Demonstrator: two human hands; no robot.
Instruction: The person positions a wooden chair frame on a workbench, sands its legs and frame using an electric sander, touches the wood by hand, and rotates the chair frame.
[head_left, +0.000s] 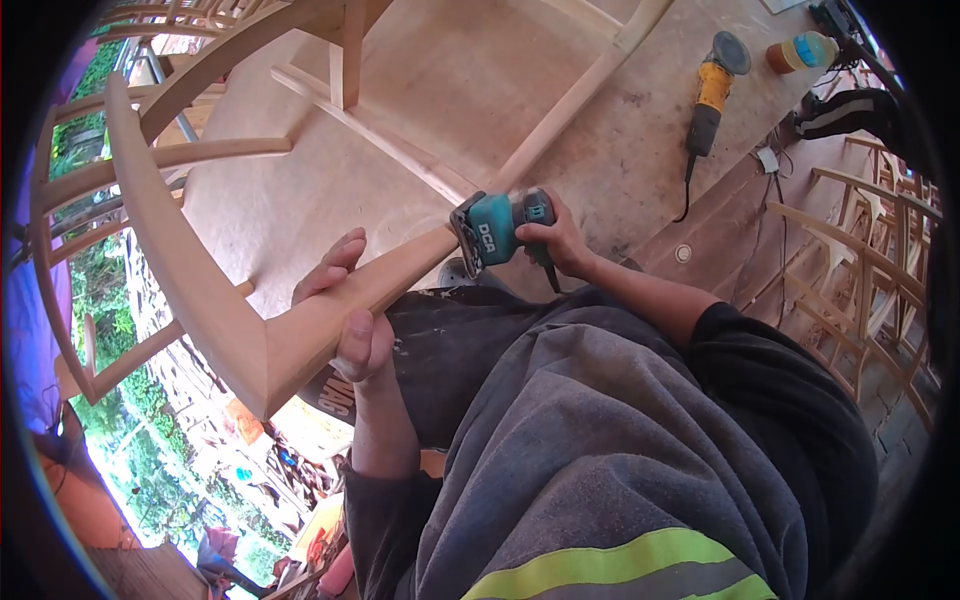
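Observation:
My right hand (562, 238) is wrapped around a teal and black DCA palm sander (490, 232). The sander's flat pad is against the end of a pale wooden chair leg (390, 270), close to a joint in the frame. My left hand (362, 345) grips the same leg nearer its thick angled corner, with the thumb on the near side and the fingers on the far side. The leg belongs to an unpainted wooden chair frame (190, 250) with curved rails, tipped over on the work surface. Part of the left palm is hidden behind the wood.
A yellow and black angle grinder (712, 92) lies on the worktop (620, 130), its cord trailing down. Beyond it a plastic bottle (800, 53) holds brownish liquid. More wooden chair frames (865, 250) stand at right. Another person's dark-clothed leg (850, 113) shows at upper right.

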